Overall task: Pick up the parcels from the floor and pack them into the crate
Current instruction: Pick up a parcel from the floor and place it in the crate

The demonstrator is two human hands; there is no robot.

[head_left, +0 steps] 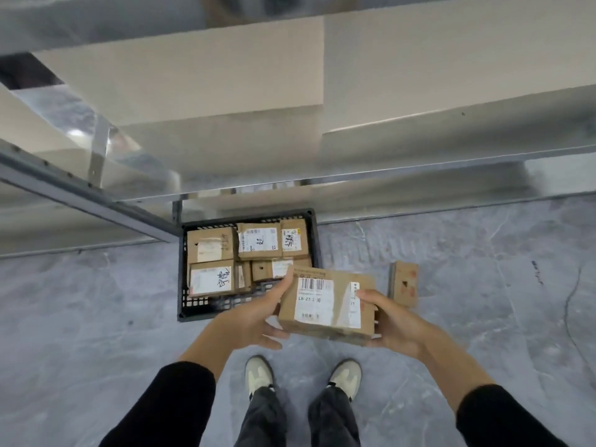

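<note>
Parcel [325, 304]: brown cardboard, white barcode label; gripped by left hand [258, 321], right hand [398, 324].

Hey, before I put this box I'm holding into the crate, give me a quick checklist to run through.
1. Grip: left hand and right hand both hold the brown cardboard parcel with white labels: ok.
2. Room in the black plastic crate: bare strip along its near wall, fit: cannot tell.
3. Way down to crate's near side: ok.
4. Pickup finished: small brown cardboard parcel lies right of crate: not ok.
</note>
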